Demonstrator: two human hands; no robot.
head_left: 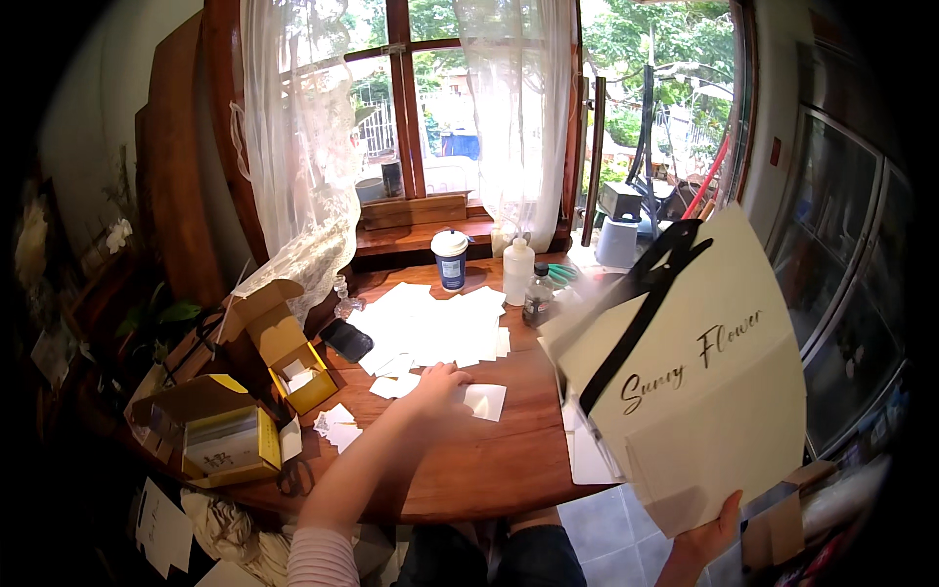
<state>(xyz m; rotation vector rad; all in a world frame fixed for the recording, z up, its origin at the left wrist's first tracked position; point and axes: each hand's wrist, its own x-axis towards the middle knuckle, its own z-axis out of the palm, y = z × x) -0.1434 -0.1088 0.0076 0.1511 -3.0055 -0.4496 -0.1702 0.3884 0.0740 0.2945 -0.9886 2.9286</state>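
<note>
Right hand [706, 538] gripped the cream paper bag [729, 401] by its lower edge, over the worktop [489, 460]'s right side; left hand [440, 384] touched a white card [488, 402], couldn't tell if pinching. Light grip probably saved creases.

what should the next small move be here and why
Probably have the left hand pinch the small white card and lift it: that hand is right by the card's left edge, though contact is unclear, while the right hand is occupied holding the cream bag.
</note>
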